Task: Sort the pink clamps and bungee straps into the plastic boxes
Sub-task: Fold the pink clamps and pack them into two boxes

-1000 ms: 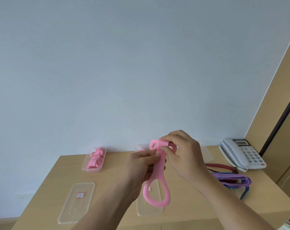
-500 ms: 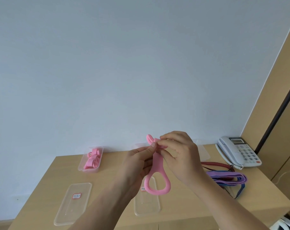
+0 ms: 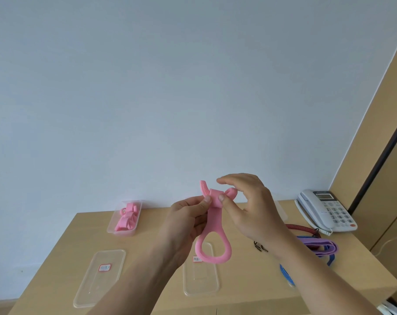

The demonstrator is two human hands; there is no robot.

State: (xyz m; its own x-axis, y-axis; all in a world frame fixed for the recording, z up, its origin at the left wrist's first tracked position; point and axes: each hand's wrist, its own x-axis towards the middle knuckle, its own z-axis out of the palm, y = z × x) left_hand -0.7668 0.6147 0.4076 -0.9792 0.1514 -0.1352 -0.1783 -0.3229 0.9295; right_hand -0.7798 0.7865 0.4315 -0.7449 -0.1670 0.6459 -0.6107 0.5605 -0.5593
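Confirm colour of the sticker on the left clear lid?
Red-bordered white sticker on the clear plastic lid, head view.

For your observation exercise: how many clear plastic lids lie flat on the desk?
2. One lid with a red label lies front left; the other lid lies front centre, below the pink clamp held in both hands. Another could be hidden behind the hands.

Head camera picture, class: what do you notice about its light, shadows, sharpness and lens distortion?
Head view: soft, even daylight on the wall, no hard shadows. Head view: faint sheen on the clear lids, no strong glare. Head view: the pink clamp and both hands, left hand and right hand, look fairly sharp. Head view: wide-angle lens bends and tilts the cabinet edge at right.
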